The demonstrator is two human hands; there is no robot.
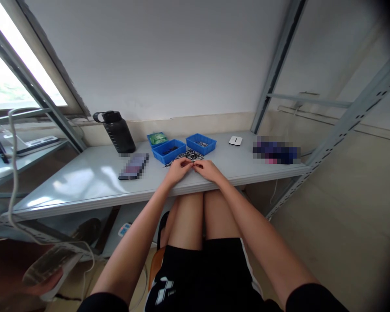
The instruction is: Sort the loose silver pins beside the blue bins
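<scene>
Close together at the front edge of the table, my left hand (pixel 179 168) and my right hand (pixel 206 169) meet at the fingertips. Both are closed in a pinch, and whatever is between the fingers is too small to make out. Just beyond them lies a pile of small black and silver metal parts (pixel 193 154), partly hidden by my hands. One blue bin (pixel 160 157) behind my left hand holds dark small parts. Another blue bin (pixel 209 148), behind my right hand, has small silvery parts in it.
A smaller blue bin (pixel 149 140) with green packets stands at the back. To the left are a black bottle (pixel 119 133) and a phone (pixel 134 167). A white square device (pixel 235 141) and a blurred dark item (pixel 274 151) lie right. Metal shelf posts (pixel 277 65) frame the table (pixel 94 190).
</scene>
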